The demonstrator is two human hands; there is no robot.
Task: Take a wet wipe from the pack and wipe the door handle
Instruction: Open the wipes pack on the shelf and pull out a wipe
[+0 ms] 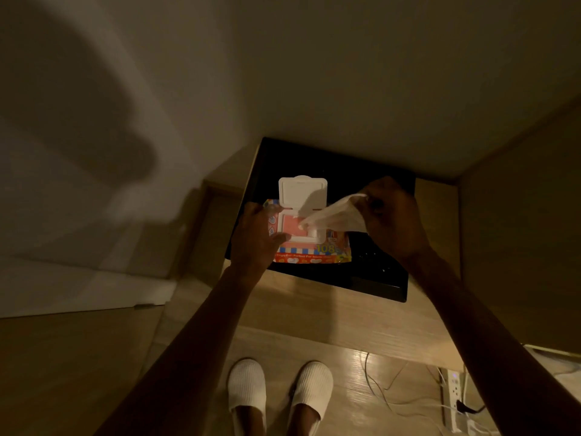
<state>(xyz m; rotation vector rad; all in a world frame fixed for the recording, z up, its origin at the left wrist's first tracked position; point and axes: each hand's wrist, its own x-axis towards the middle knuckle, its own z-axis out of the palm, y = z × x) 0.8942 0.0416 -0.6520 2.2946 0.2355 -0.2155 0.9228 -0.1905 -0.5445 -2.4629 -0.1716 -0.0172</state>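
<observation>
A colourful wet-wipe pack (pixel 317 251) lies on a black tray (pixel 371 275), its white flip lid (pixel 302 191) standing open. My left hand (pixel 256 239) presses on the pack's left end, thumb and fingers around it. My right hand (pixel 391 215) hovers above the pack's right side and pinches a white wet wipe (pixel 333 217) at its upper corner. The wipe stretches down-left to the pack's opening, its lower end still in the slot. No door handle is in view.
The tray rests on a light wooden desk (pixel 330 316) set against a pale wall. A wooden panel (pixel 518 215) stands to the right. Below are my feet in white slippers (pixel 279 391), loose cables and a power strip (pixel 452 401) on the floor.
</observation>
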